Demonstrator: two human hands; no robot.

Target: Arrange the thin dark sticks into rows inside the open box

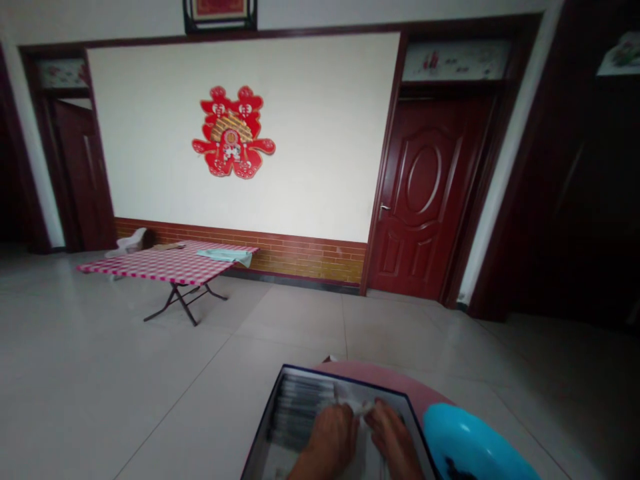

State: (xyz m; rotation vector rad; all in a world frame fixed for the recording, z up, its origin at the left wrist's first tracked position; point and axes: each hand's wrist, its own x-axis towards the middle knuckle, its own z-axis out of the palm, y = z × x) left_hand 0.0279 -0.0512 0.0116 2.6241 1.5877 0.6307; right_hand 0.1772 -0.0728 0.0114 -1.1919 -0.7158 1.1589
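Whitish item (pixel 363 408) held by L hand (pixel 333 433), R hand (pixel 393 433); blurry.

On pale tiles (pixel 280 327), a checked table (pixel 160 264) fronts a white wall (pixel 325 147).

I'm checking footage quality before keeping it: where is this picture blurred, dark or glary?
Head view: the left hand and right hand look smeared, as do the dark strips in the box; head view: the far right sinks into shadow; head view: a pale highlight sits on the blue bowl.
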